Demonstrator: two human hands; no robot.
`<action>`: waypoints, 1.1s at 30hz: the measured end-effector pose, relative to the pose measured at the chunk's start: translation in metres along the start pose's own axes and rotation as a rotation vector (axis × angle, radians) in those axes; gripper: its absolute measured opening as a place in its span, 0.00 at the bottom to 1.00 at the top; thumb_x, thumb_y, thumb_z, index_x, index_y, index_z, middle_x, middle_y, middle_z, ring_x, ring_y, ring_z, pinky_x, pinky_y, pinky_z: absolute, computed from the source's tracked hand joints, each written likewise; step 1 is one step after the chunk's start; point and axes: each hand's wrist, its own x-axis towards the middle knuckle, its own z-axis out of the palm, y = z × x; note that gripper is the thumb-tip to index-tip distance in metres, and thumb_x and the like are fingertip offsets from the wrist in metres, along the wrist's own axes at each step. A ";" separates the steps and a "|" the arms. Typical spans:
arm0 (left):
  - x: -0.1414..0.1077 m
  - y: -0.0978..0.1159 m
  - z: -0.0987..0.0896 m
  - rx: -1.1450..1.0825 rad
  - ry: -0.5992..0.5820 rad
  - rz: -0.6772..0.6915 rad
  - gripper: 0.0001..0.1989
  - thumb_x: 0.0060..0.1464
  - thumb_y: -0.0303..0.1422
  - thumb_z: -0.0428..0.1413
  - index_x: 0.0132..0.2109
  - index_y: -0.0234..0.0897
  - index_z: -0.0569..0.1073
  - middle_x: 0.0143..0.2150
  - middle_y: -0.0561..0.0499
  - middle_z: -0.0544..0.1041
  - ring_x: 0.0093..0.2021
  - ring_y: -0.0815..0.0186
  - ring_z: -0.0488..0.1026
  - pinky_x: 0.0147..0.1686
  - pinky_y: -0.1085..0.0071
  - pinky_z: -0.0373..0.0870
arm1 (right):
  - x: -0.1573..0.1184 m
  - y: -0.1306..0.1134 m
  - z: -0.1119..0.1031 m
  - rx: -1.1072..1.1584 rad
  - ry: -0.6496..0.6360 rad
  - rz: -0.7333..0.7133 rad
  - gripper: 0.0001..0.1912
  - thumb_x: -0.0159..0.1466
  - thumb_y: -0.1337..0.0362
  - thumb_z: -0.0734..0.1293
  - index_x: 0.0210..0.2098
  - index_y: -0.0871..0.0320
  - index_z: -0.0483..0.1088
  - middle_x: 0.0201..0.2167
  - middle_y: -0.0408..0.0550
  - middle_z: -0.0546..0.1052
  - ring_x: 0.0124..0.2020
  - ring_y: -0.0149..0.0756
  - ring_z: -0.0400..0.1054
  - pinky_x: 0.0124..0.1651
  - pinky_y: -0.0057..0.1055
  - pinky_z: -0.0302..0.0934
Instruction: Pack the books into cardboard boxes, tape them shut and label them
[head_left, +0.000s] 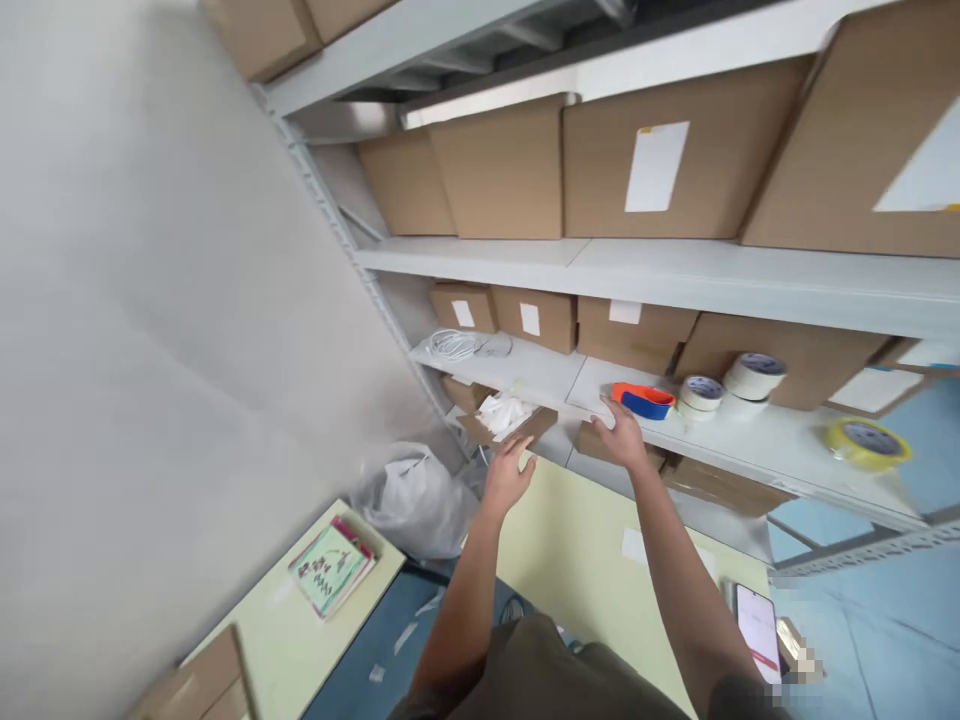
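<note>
My left hand (508, 478) reaches forward over the pale yellow table (570, 540), fingers stretched and thumb apart, with nothing in it. Just beyond it, on a lower level, lies a bundle of white plastic (504, 412) on cardboard. My right hand (621, 436) is open at the front edge of the white shelf (551, 372), its fingertips close to an orange and blue object (643, 400) like a tape dispenser. Whether the fingertips touch that object or the shelf edge, I cannot tell.
Tape rolls (702, 392) and a yellow tape roll (868, 443) sit on the shelf, with a coiled white cable (452, 345) at its left. Cardboard boxes (499, 170) line the shelves. A phone (757, 630) lies at right; booklets (330, 565) lie on the left table.
</note>
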 end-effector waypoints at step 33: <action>-0.330 -0.243 -0.202 0.056 0.318 -0.601 0.24 0.66 0.31 0.53 0.67 0.38 0.71 0.69 0.39 0.72 0.70 0.54 0.66 0.70 0.52 0.64 | -0.228 -0.286 0.337 0.357 -0.779 -0.173 0.27 0.67 0.50 0.63 0.58 0.57 0.76 0.60 0.60 0.78 0.63 0.53 0.71 0.68 0.54 0.62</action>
